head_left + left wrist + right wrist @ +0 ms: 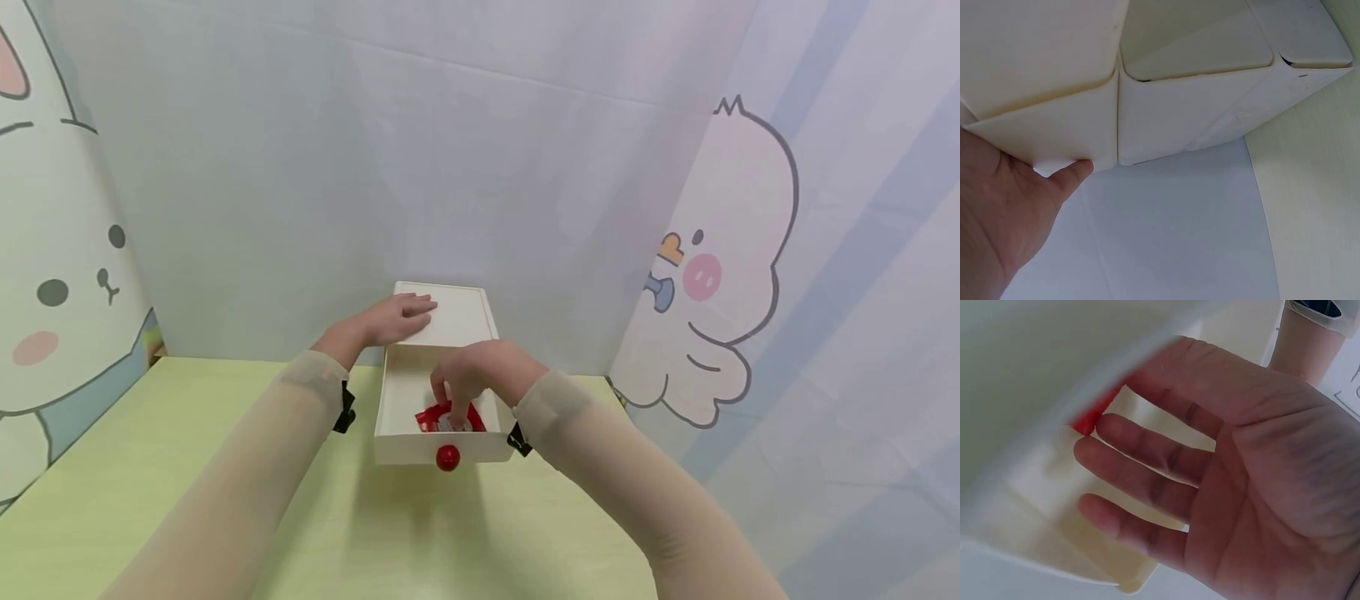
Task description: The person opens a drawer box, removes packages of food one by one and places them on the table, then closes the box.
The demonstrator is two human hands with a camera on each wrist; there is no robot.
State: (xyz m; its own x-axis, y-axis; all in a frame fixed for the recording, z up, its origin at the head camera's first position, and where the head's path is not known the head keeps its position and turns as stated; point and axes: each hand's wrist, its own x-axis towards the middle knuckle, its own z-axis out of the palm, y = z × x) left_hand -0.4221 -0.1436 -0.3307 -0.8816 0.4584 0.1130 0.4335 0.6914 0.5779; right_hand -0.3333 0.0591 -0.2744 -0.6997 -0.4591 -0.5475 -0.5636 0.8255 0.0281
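Pale sleeves [232, 483] stretched forward, closest of all. Beyond hung a light curtain [337, 167] printed with cartoon animals, behind a yellow-green desk [420, 542]. At the desk's back was a white box [461, 312], its drawer [408, 450] open. The left hand [390, 319], fingers extended, rested on the box's top by its left edge. The right hand [480, 371] dipped into the drawer, thumb and fingertips touching a red packet [430, 418] just behind the front panel; whether they gripped it could not be told. On that panel sat a red knob [447, 457].
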